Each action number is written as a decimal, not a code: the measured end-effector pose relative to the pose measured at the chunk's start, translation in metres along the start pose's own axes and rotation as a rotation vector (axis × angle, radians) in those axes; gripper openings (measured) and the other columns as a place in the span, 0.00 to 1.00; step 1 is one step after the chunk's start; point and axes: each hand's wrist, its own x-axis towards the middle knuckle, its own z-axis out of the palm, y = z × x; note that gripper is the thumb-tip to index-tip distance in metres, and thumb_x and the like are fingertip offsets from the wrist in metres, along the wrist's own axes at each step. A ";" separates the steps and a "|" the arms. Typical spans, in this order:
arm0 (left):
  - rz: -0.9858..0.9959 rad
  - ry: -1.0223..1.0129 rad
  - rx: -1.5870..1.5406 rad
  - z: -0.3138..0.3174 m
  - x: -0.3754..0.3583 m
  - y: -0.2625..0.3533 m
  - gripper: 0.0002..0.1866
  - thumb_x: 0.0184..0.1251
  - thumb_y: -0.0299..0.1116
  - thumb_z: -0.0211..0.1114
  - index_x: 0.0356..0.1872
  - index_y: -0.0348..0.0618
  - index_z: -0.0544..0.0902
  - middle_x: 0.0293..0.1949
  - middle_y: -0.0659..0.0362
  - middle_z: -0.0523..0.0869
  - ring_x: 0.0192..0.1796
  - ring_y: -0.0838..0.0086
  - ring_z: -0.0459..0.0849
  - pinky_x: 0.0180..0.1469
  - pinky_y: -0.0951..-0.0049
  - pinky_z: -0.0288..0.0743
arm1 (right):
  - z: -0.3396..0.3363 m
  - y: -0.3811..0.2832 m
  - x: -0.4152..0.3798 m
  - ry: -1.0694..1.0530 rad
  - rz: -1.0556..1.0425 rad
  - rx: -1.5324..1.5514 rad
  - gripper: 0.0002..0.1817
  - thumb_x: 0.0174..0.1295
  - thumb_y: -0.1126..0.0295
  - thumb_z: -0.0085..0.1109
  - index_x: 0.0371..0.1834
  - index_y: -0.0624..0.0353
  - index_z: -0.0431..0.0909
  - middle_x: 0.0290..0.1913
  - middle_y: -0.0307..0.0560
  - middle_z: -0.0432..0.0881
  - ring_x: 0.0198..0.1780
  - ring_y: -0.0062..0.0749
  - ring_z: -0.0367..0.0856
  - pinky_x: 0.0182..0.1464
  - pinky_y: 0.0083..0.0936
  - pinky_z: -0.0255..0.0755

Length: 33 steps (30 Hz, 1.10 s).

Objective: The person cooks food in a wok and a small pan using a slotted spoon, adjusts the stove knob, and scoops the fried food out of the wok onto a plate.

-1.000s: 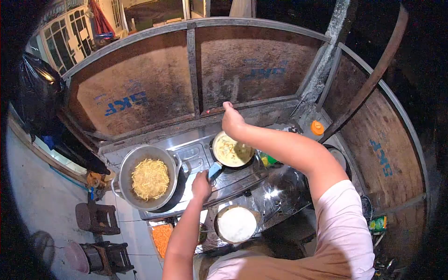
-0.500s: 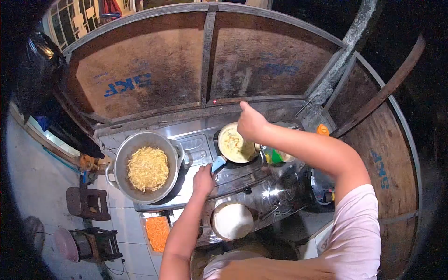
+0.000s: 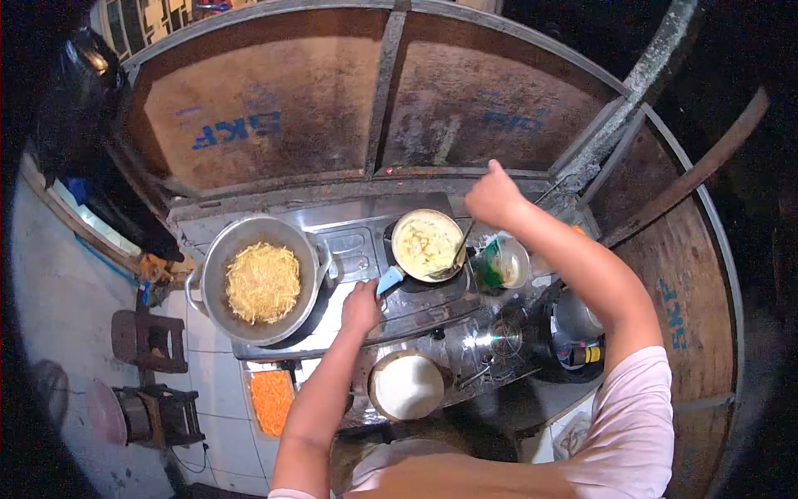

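On the stove's right burner sits a small frying pan (image 3: 413, 237) with a pale, creamy mixture flecked with orange and green. Its light blue handle (image 3: 390, 279) points toward my left hand (image 3: 362, 308), which is closed around the handle's end. My right hand (image 3: 496, 200) is above and to the right of the pan, thumb up, closed on a spatula (image 3: 460, 254). The spatula's dark head rests in the mixture at the pan's lower right side. Most of its grip is hidden by my fingers.
A large pot (image 3: 218, 309) of yellow noodles stands on the left burner. In front are a tray of shredded carrot (image 3: 272, 401) and a white-topped round container (image 3: 407, 387). A clear container (image 3: 514, 263) with something green stands right of the pan. Wooden panels (image 3: 316, 100) enclose the back.
My right hand has moved from over the pan to the right, uncovering the mixture and the spatula. The left hand stays at the handle. The view has shifted slightly.
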 end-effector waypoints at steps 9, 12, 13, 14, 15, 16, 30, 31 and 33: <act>0.038 0.022 0.017 0.002 0.000 -0.002 0.19 0.62 0.29 0.61 0.55 0.43 0.77 0.46 0.46 0.80 0.46 0.50 0.81 0.49 0.54 0.75 | 0.017 0.025 0.010 -0.009 0.066 0.019 0.06 0.50 0.63 0.61 0.30 0.42 0.86 0.32 0.38 0.87 0.37 0.35 0.85 0.52 0.47 0.63; 0.030 0.009 0.006 0.002 0.001 -0.002 0.19 0.61 0.28 0.61 0.55 0.43 0.77 0.46 0.46 0.80 0.46 0.49 0.81 0.49 0.53 0.75 | 0.012 0.028 0.011 -0.102 0.051 0.078 0.09 0.56 0.66 0.58 0.35 0.51 0.87 0.38 0.43 0.88 0.42 0.40 0.86 0.58 0.51 0.62; 0.024 0.003 -0.005 0.002 0.001 -0.002 0.19 0.61 0.28 0.61 0.55 0.44 0.77 0.47 0.46 0.80 0.47 0.49 0.81 0.50 0.53 0.75 | 0.010 0.028 0.010 -0.121 0.050 0.083 0.09 0.55 0.67 0.58 0.35 0.51 0.87 0.38 0.43 0.88 0.43 0.39 0.86 0.57 0.51 0.62; 0.026 0.003 -0.003 0.003 0.001 -0.002 0.19 0.61 0.28 0.61 0.55 0.44 0.77 0.47 0.46 0.80 0.47 0.49 0.81 0.50 0.53 0.75 | 0.008 0.029 0.009 -0.140 0.049 0.088 0.09 0.55 0.67 0.59 0.36 0.51 0.87 0.39 0.43 0.88 0.43 0.38 0.86 0.57 0.50 0.62; 0.022 -0.001 -0.005 0.003 0.002 -0.003 0.20 0.60 0.28 0.61 0.55 0.44 0.77 0.46 0.45 0.80 0.47 0.49 0.81 0.50 0.53 0.75 | 0.009 0.029 0.008 -0.140 0.051 0.090 0.09 0.55 0.67 0.59 0.36 0.51 0.87 0.39 0.43 0.88 0.43 0.38 0.86 0.57 0.50 0.62; 0.019 -0.004 -0.007 0.004 0.003 -0.003 0.20 0.60 0.27 0.61 0.55 0.44 0.77 0.46 0.45 0.80 0.47 0.49 0.81 0.50 0.53 0.75 | 0.009 0.029 0.008 -0.136 0.063 0.090 0.09 0.55 0.67 0.59 0.36 0.51 0.87 0.40 0.44 0.88 0.44 0.38 0.86 0.58 0.50 0.61; 0.019 -0.020 0.066 -0.002 -0.003 0.007 0.22 0.59 0.29 0.63 0.57 0.47 0.75 0.47 0.47 0.79 0.49 0.49 0.80 0.51 0.53 0.74 | 0.075 0.038 -0.065 0.217 0.344 0.257 0.08 0.53 0.68 0.55 0.27 0.54 0.86 0.33 0.47 0.86 0.38 0.41 0.86 0.56 0.57 0.65; 0.030 -0.014 0.075 0.001 -0.002 0.005 0.22 0.59 0.29 0.63 0.57 0.47 0.75 0.47 0.47 0.79 0.49 0.49 0.80 0.51 0.53 0.74 | 0.098 0.025 -0.071 0.277 0.353 0.261 0.09 0.54 0.68 0.54 0.28 0.54 0.85 0.31 0.47 0.86 0.36 0.41 0.86 0.51 0.54 0.70; 0.028 0.003 0.083 0.005 -0.002 0.002 0.22 0.60 0.30 0.62 0.57 0.47 0.75 0.47 0.47 0.79 0.50 0.49 0.80 0.51 0.53 0.74 | 0.120 -0.007 -0.087 0.311 0.363 0.422 0.09 0.54 0.68 0.53 0.30 0.55 0.85 0.31 0.48 0.85 0.36 0.42 0.86 0.41 0.44 0.77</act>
